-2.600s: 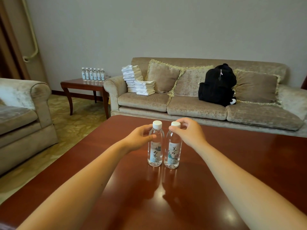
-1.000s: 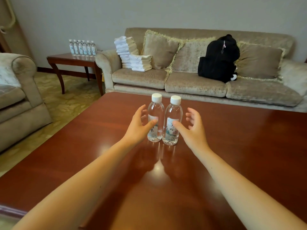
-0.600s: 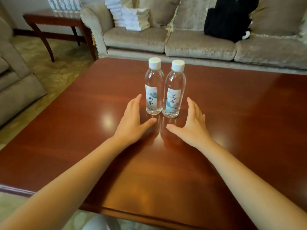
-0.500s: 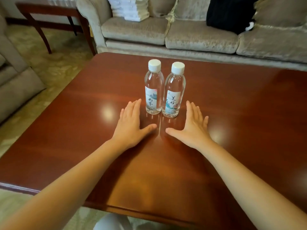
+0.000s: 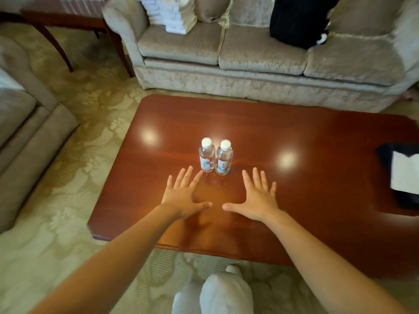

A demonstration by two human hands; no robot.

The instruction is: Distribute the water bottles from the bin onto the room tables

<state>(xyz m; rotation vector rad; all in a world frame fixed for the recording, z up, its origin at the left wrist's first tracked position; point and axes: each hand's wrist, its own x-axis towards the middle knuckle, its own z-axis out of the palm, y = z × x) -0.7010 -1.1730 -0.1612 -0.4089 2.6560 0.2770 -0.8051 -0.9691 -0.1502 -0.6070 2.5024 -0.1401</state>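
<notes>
My fingers [image 5: 190, 177] are spread wide and hold nothing: my left hand [image 5: 184, 196] and right hand [image 5: 256, 197] hover flat, palms down, over the table [image 5: 317, 137], thumbs pointing at each other. Just past my fingertips two water bottles [image 5: 215, 157] stand upright, side by side and touching, around the table's middle. A dark folder with a white sheet [image 5: 402, 175] lies at the right edge. A sofa [image 5: 249, 64] runs along the far edge.
</notes>
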